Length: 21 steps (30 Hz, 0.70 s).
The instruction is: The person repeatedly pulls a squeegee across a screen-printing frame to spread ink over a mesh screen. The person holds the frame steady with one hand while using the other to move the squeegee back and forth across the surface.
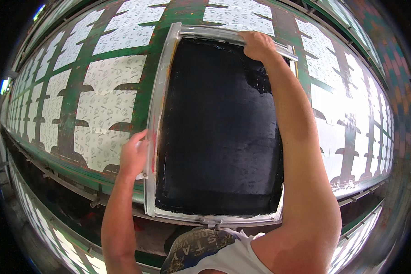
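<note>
The frame [150, 182], a pale metal rectangle, lies on the tabletop [145, 107] directly in front of the person, long sides running away from the body. Its near side is at the tabletop's near edge, close to the waist. Inside it, a black panel [219, 132] fills most of the opening. The panel's surface is dark with a dull sheen and faint streaks; its near border is uneven, and a ragged, speckled patch shows at the far right, beside the forearm.

Left hand [134, 155]: grasping the frame's left side, below mid-length, fingers curled against the metal. Right hand [258, 45]: closed over a silver bar [210, 32] at the far end, toward the right corner. Whether the bar belongs to the frame cannot be told. The right arm covers much of the frame's right side.

Around the frame, the green and brown tabletop carries rows of white sheets [112, 91] to left, right and beyond. Many bear small printed figures; dark rounded shapes mark their edges. Glare washes out several at right. Brick-patterned flooring [399, 77] is visible at far right.
</note>
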{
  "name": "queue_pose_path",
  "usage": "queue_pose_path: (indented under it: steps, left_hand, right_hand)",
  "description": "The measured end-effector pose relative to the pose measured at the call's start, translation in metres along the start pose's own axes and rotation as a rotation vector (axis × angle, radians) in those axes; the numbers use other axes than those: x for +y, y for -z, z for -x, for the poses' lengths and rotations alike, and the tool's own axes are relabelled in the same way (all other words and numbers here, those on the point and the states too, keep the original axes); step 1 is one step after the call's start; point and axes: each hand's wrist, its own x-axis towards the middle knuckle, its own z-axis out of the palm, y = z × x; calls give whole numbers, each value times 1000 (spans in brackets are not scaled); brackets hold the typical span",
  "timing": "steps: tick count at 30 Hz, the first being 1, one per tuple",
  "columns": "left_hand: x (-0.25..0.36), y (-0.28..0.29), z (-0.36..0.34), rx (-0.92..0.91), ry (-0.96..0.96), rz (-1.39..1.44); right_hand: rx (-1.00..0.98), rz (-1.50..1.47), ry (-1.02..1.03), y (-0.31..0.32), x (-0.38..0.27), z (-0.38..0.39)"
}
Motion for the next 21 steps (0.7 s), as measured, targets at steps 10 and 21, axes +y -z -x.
queue_pose_path:
  steps: [10, 21]
  left_hand:
    - [-10, -1, -2, 41, -93, -20]
    - [-20, -5, -4, 71, -200, 30]
  right_hand:
    - [-51, -48, 124, 10, -32, 91]
    - [-119, -163, 120, 38, -136, 337]
